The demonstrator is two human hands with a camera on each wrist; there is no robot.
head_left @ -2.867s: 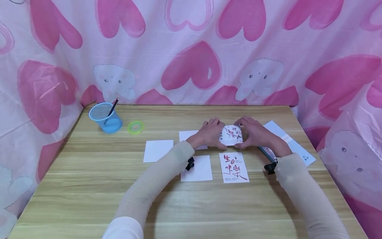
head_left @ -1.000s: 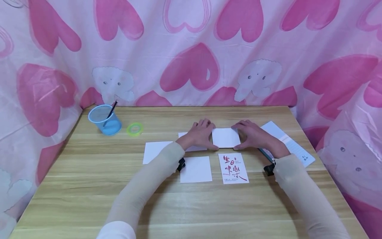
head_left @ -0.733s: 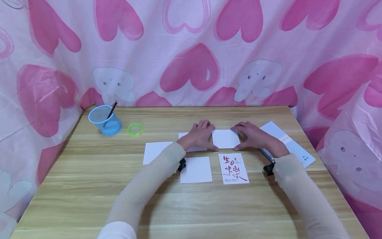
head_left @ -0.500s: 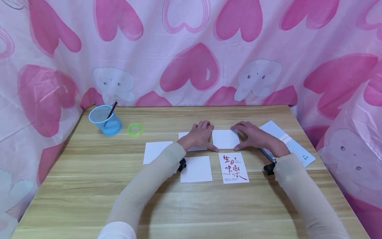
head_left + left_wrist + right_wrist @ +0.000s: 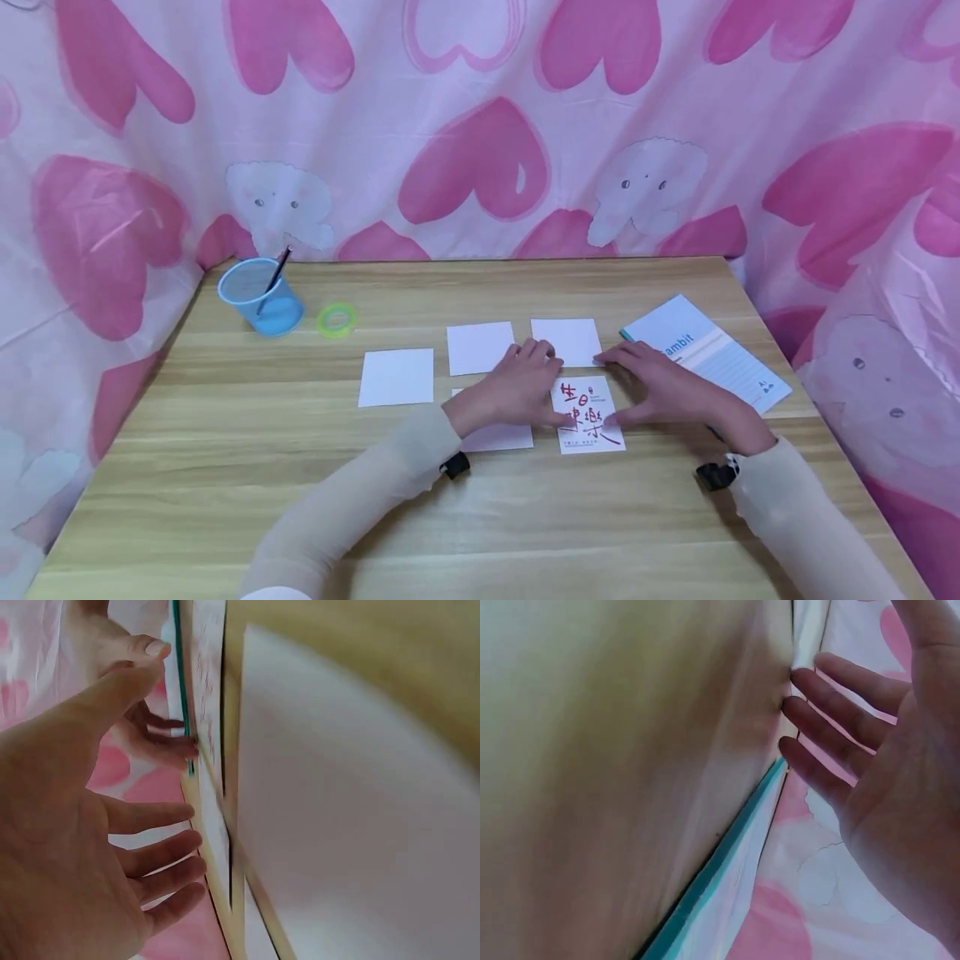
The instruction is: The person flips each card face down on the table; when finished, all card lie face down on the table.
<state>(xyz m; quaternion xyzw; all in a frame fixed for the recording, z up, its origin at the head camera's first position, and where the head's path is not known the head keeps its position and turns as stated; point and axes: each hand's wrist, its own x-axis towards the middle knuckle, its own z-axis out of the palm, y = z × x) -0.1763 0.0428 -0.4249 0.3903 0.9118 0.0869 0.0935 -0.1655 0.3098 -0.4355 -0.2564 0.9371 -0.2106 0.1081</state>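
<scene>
A greeting card [image 5: 588,435] with large red Chinese characters lies on the table in the head view. My left hand [image 5: 510,390] hovers at its left with fingers loosely extended, the thumb over the card. On the other side, my right hand [image 5: 671,387] is also spread, its thumb tip by the card's right edge; contact cannot be told. Behind the greeting card lies a white card [image 5: 564,342]. Another white card [image 5: 480,346] sits to its left, one more white card [image 5: 396,379] farther left. A fourth white card [image 5: 498,438] is partly hidden under my left forearm.
A pale notebook [image 5: 712,346] with a teal spine lies at the right, partly behind my right hand. Toward the back left stand a blue mesh pen cup [image 5: 276,312] holding a dark pen and a yellow-green tape roll [image 5: 337,320]. A pink heart-patterned curtain [image 5: 465,167] borders the table.
Earlier both hands held a card whose floral face showed, then its white face. They have let go of it on the table and come nearer, to the red-lettered card.
</scene>
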